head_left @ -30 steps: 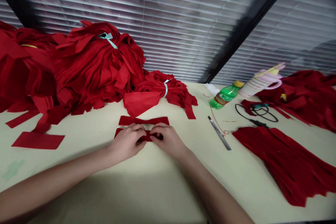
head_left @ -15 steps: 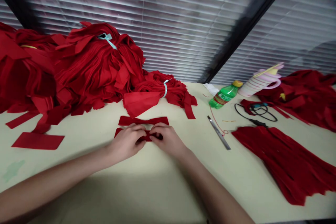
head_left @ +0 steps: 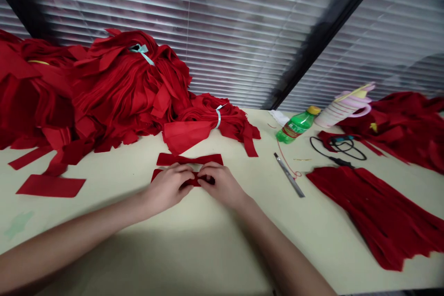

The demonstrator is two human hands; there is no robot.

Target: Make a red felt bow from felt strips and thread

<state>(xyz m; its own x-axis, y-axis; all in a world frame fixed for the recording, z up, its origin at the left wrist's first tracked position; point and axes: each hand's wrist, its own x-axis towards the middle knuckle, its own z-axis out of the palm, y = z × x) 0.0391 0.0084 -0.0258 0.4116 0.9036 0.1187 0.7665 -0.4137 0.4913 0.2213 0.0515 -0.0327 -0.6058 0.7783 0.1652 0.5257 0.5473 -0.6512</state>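
The left hand (head_left: 169, 187) and right hand (head_left: 222, 186) pinch a red cloth strip (head_left: 195, 180) on a pale counter (head_left: 166, 254), just beside a second strip (head_left: 189, 160).

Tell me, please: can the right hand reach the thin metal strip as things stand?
Probably yes: nothing seems to stand between the right hand and the metal strip, though that hand seems to be pinching the red fabric piece.

A pale table (head_left: 208, 236) bears red strips (head_left: 169, 159) and a bottle (head_left: 297, 126).
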